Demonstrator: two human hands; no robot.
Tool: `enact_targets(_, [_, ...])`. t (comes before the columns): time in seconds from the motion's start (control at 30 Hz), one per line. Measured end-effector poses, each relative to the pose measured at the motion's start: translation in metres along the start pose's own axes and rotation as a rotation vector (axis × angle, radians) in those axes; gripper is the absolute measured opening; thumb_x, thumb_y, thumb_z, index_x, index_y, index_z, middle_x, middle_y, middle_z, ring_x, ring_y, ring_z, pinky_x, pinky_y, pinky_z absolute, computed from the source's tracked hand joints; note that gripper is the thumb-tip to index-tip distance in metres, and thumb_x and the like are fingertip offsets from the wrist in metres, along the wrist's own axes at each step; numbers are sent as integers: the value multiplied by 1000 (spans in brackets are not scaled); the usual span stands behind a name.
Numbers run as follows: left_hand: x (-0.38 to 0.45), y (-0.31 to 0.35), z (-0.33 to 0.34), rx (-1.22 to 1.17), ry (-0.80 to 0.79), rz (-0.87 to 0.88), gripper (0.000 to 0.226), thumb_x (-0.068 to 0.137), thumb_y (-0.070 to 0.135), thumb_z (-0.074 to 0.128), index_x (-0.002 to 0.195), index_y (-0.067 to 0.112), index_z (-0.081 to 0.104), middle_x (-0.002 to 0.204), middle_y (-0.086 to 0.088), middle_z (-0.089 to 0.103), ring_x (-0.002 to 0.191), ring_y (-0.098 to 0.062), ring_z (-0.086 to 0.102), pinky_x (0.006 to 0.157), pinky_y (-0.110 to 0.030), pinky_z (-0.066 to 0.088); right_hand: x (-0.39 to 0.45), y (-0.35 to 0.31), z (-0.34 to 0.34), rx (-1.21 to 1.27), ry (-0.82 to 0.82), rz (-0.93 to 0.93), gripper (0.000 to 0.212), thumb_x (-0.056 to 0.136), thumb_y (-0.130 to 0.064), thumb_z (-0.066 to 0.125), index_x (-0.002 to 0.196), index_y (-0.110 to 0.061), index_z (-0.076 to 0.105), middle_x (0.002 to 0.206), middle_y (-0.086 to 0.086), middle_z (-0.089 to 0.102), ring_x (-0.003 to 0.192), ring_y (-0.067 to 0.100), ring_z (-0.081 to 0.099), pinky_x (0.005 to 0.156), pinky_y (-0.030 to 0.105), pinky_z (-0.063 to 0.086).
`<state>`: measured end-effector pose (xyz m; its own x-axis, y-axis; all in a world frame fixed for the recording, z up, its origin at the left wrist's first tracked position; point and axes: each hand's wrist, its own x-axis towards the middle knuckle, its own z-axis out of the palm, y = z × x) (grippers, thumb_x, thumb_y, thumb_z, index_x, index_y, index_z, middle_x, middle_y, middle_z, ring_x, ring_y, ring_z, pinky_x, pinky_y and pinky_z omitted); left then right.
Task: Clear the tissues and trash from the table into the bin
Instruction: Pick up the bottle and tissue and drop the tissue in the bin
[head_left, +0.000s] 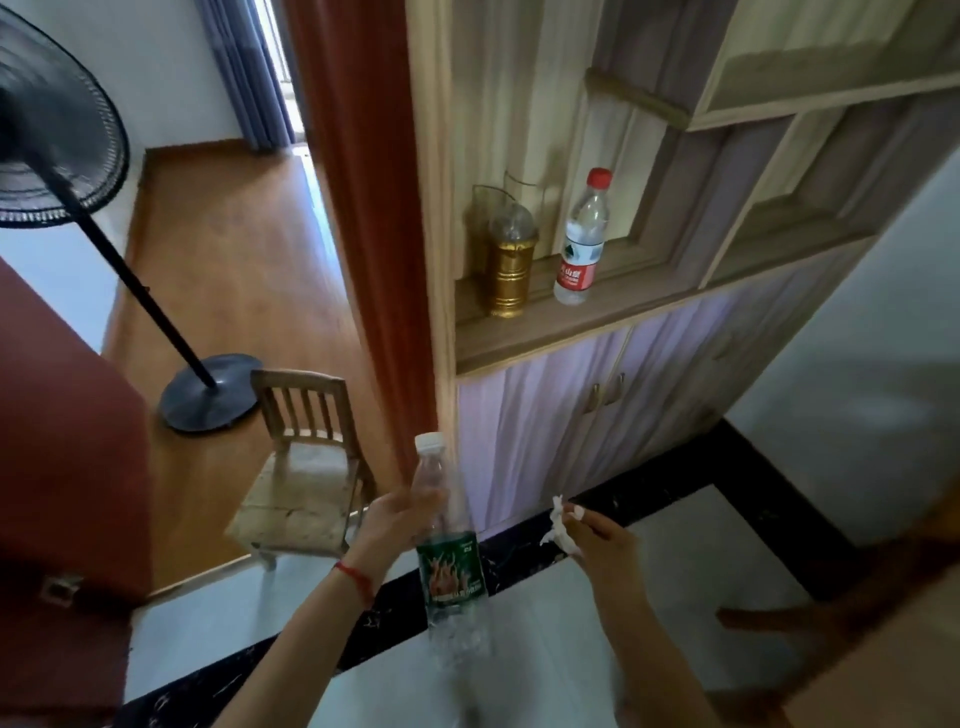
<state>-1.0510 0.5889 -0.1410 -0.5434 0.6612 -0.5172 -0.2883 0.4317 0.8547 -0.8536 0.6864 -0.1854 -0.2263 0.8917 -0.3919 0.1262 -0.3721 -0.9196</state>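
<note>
We held the bottle (450, 545) in our left hand (390, 525), the fingers curled round its upper part, below the white cap. The bottle stood almost upright, its long axis running from the cap down toward us, the base lowest. It was clear, thin plastic with ribs near the base and a green label around the middle; it looked empty, so we judged it light and easy to crush.

Our right hand (597, 535) pinched a tissue (560, 526) between thumb and fingertips. The tissue was white, soft and crumpled, and it hung to the left of the fingers, near the bottle but apart from it.

No bin was in view, nor the table clearly. So both pieces of trash were already in our hands, and we judged that the next move was to carry them to the bin, wherever it stood.

On the shelf (524, 332) ahead stood another bottle with a red cap (581, 244) and a gold container (510, 270).
</note>
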Motion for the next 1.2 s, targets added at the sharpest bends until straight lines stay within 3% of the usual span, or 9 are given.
enact_targets(0.13, [20, 19, 48, 53, -164, 30, 4, 84, 14, 62, 81, 12, 63, 87, -13, 63, 77, -23, 59, 78, -37, 52, 5, -14, -36, 128, 89, -32, 9, 77, -20, 73, 69, -19, 74, 63, -6, 70, 69, 17, 63, 65, 21, 52])
enact_targets(0.2, [32, 24, 72, 99, -246, 48, 4, 84, 16, 62, 81, 14, 64, 86, -9, 64, 78, -20, 60, 72, -29, 53, 7, -16, -56, 105, 201, -44, 8, 83, -8, 66, 82, -14, 72, 65, -13, 70, 67, 6, 63, 63, 14, 53])
enact_targets(0.37, [63, 38, 141, 261, -448, 58, 23, 82, 23, 64, 88, 1, 65, 86, -14, 67, 84, -27, 63, 85, -44, 50, 9, -17, -101, 137, 512, -27, 15, 80, 0, 68, 72, 12, 67, 96, 37, 64, 82, 40, 65, 81, 48, 53])
enact_targets(0.43, [72, 45, 169, 307, -534, 62, 26, 82, 23, 65, 92, -1, 65, 91, -16, 65, 86, -26, 61, 90, -44, 48, 10, -17, -118, 171, 602, -7, 20, 80, -2, 69, 70, 15, 64, 95, 36, 65, 78, 32, 65, 77, 44, 52])
enact_targets(0.53, [84, 50, 210, 352, -641, 76, 14, 82, 18, 65, 78, 5, 66, 78, -12, 62, 76, -23, 60, 84, -38, 50, 12, -19, -139, 212, 740, 17, 22, 79, -5, 70, 72, 15, 62, 81, 37, 61, 72, 16, 50, 64, 27, 42])
enact_targets(0.67, [106, 55, 261, 374, -729, 43, 11, 82, 11, 64, 71, 12, 64, 61, -1, 62, 48, -4, 58, 55, -17, 50, 21, -19, -158, 289, 846, -12, 31, 79, -5, 69, 83, 22, 53, 84, 40, 53, 72, 14, 41, 66, 29, 37])
enact_targets(0.77, [121, 62, 291, 386, -793, 35, 15, 84, 9, 62, 69, 12, 63, 53, 4, 62, 43, -2, 57, 47, -13, 48, 32, -23, -168, 301, 904, 3, 19, 79, -6, 70, 78, 12, 66, 63, 18, 56, 70, 16, 46, 67, 30, 42])
enact_targets(0.9, [135, 73, 323, 397, -868, 60, 15, 83, 10, 62, 69, 14, 65, 55, 4, 65, 53, -8, 60, 52, -15, 51, 49, -35, -175, 294, 950, 8, 19, 80, -8, 69, 71, -23, 76, 68, 32, 52, 69, 22, 52, 76, 40, 52])
enact_targets(1.2, [163, 90, 406, 410, -973, 59, 9, 81, 12, 65, 73, 15, 65, 72, -8, 61, 68, -19, 56, 57, -18, 50, 89, -72, -219, 309, 1049, -65, 22, 83, -8, 66, 71, -23, 74, 75, 22, 68, 70, 31, 62, 70, 30, 48])
